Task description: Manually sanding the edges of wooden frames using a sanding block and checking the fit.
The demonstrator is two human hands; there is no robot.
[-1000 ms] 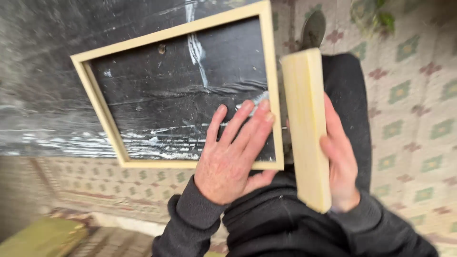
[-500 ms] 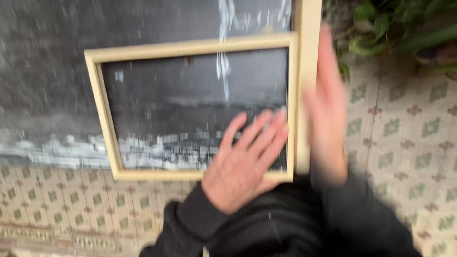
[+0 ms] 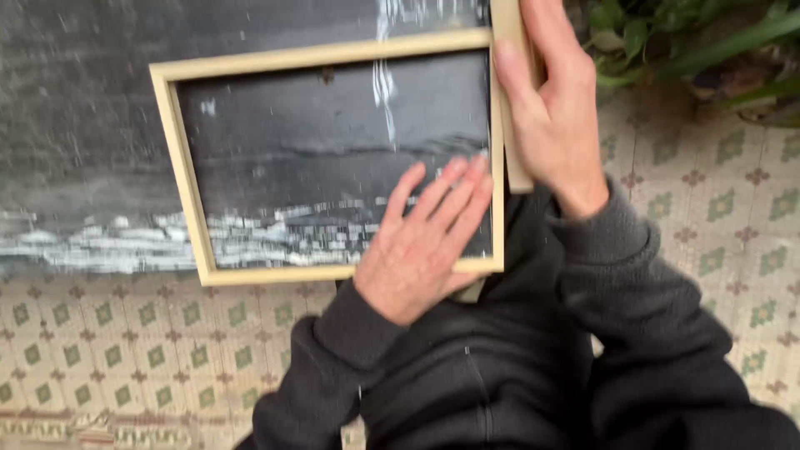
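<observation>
A pale wooden frame [image 3: 185,179] lies flat on a dark, paint-streaked surface [image 3: 75,100] in the upper centre of the view. It is rectangular, open in the middle, and the dark surface shows through it.

The left hand [image 3: 425,242] rests palm down at the lower right corner of the frame. Its fingers are spread and flat, reaching inside the opening, while the heel of the hand lies over the bottom rail. It grips nothing; it presses on the frame.

The right hand [image 3: 550,108] is at the upper right. It is closed around a pale wooden block [image 3: 510,100], which stands against the outer face of the frame's right rail, touching it. The fingers wrap over the top of the block.

Both arms wear dark sleeves [image 3: 633,275].

Below and to the right lies a patterned tile floor [image 3: 100,350]. Green plant leaves [image 3: 667,42] fill the upper right corner.
</observation>
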